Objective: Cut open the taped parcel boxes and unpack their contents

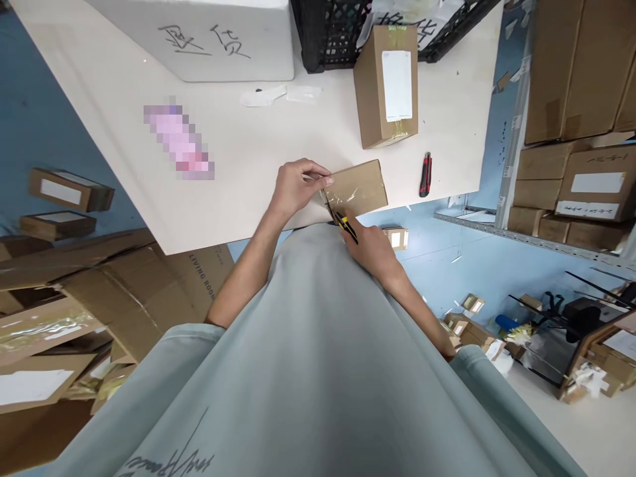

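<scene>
The small taped cardboard box [360,187] lies between your two hands at the near edge of the white table [238,152], its near side toward your grey shirt [338,318]; you cannot tell whether it rests on the tabletop or is held just off it. Your left hand [301,189] is at the box's far left corner, thumb and fingertips pinched closed on it. Your right hand [372,248] is at the box's near left part, fingers curled tight around a yellow-and-black utility knife [346,226], whose front end points along the box's left edge; how deep the blade sits is too small to tell. Right of the box, well clear of your fingers, lies a red-and-black utility knife [426,175]. Beyond the box stands a taller carton [371,99] with a white label, just in front of a black plastic crate [342,40]. Far to the left beyond the box is a white box [238,56] with handwritten characters, and left of the box lies a pink item [176,136], blurred out.
</scene>
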The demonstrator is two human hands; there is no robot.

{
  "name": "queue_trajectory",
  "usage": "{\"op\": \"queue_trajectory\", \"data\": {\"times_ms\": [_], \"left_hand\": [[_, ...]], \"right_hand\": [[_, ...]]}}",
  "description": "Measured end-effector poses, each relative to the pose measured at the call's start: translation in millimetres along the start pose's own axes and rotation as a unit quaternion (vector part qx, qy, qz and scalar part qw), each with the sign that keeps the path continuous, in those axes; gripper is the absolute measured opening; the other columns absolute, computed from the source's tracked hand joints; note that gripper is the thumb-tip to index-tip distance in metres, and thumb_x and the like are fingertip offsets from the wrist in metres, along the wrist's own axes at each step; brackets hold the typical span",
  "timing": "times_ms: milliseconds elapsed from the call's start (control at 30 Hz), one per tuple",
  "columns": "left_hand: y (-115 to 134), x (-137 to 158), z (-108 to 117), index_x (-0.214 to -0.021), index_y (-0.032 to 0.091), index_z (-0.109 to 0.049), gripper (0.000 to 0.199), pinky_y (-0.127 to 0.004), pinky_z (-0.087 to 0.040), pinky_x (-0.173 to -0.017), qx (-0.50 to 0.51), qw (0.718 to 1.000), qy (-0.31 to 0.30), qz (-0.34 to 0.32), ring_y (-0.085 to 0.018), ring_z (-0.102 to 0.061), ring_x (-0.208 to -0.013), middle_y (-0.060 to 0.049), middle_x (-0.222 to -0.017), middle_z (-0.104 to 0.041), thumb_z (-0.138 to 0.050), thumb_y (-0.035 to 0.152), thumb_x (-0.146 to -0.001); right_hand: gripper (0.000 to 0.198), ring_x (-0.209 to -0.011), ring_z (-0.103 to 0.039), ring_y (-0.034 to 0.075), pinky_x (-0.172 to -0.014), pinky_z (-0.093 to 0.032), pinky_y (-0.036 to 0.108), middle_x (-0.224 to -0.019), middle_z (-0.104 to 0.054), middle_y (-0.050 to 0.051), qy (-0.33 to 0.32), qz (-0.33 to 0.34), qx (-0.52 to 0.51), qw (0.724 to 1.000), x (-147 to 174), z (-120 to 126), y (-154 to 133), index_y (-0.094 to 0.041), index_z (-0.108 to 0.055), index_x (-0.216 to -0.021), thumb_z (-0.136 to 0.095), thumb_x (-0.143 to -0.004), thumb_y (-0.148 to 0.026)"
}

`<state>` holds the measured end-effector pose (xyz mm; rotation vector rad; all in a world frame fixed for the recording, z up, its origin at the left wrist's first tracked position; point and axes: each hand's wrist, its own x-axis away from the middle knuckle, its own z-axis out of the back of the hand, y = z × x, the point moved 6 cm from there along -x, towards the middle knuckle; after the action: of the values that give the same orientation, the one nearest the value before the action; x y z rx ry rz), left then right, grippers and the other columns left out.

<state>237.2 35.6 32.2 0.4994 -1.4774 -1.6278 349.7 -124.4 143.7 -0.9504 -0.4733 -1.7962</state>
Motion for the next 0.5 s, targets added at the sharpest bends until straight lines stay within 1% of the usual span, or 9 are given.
{"op": "queue_trajectory", "data": {"times_ms": [167,233,300,367,433,500], "left_hand": [[-1.8,4.0,0.0,-0.105,0.022,-0.083,0.016,-0.041,-0.066,-0.094,-0.024,1.000,0.018,0.002,-0.024,-0.079,-0.103,-0.007,-0.110,-0.084,-0.083,0.034,-0.094],[-2.8,5.0,1.7,-0.108,0.021,-0.082,0.017,-0.041,-0.066,-0.095,-0.033,0.999,0.019,0.002,-0.024,-0.079,-0.105,-0.008,-0.113,-0.084,-0.081,0.034,-0.097],[-1.5,6.8,3.4,-0.111,0.021,-0.081,0.019,-0.041,-0.067,-0.096,-0.049,0.999,0.017,-0.002,-0.024,-0.079,-0.106,-0.009,-0.116,-0.083,-0.079,0.035,-0.098],[4.8,9.7,3.6,-0.116,0.022,-0.080,0.021,-0.044,-0.066,-0.101,-0.079,0.997,0.020,-0.014,-0.025,-0.078,-0.111,-0.009,-0.121,-0.082,-0.076,0.035,-0.101],[17.8,13.4,-0.1,-0.122,0.024,-0.079,0.022,-0.049,-0.064,-0.110,-0.130,0.990,0.038,-0.041,-0.028,-0.075,-0.122,-0.010,-0.129,-0.081,-0.071,0.034,-0.105],[35.3,16.6,-12.9,-0.127,0.027,-0.078,0.023,-0.055,-0.057,-0.122,-0.185,0.978,0.049,-0.085,-0.030,-0.070,-0.137,-0.009,-0.139,-0.078,-0.064,0.034,-0.109]], "right_hand": [[0.063,-0.111,-0.082,0.032,-0.091,-0.057,0.036,-0.124,-0.087,0.014,-0.018,0.035,0.027,0.999,9.8,-14.6,5.9,-0.023,-0.035,-0.185,-0.043,-0.124,-0.037],[0.062,-0.109,-0.082,0.030,-0.090,-0.056,0.034,-0.126,-0.087,0.013,-0.007,0.047,0.014,0.999,13.0,-17.2,12.3,-0.026,-0.036,-0.184,-0.043,-0.123,-0.036],[0.062,-0.107,-0.082,0.029,-0.088,-0.056,0.033,-0.125,-0.087,0.012,0.026,0.044,-0.022,0.998,15.1,-15.2,25.2,-0.025,-0.038,-0.183,-0.043,-0.123,-0.037],[0.063,-0.102,-0.082,0.031,-0.085,-0.056,0.034,-0.119,-0.088,0.012,0.074,0.032,-0.072,0.994,15.2,-10.4,44.0,-0.022,-0.039,-0.182,-0.043,-0.122,-0.039],[0.064,-0.096,-0.082,0.032,-0.083,-0.057,0.035,-0.114,-0.088,0.012,0.125,0.013,-0.116,0.985,12.9,-5.6,65.5,-0.019,-0.040,-0.182,-0.043,-0.121,-0.040],[0.065,-0.093,-0.081,0.032,-0.082,-0.058,0.036,-0.112,-0.088,0.013,0.168,-0.003,-0.145,0.975,8.5,-2.0,85.0,-0.017,-0.041,-0.181,-0.040,-0.120,-0.039]]}}
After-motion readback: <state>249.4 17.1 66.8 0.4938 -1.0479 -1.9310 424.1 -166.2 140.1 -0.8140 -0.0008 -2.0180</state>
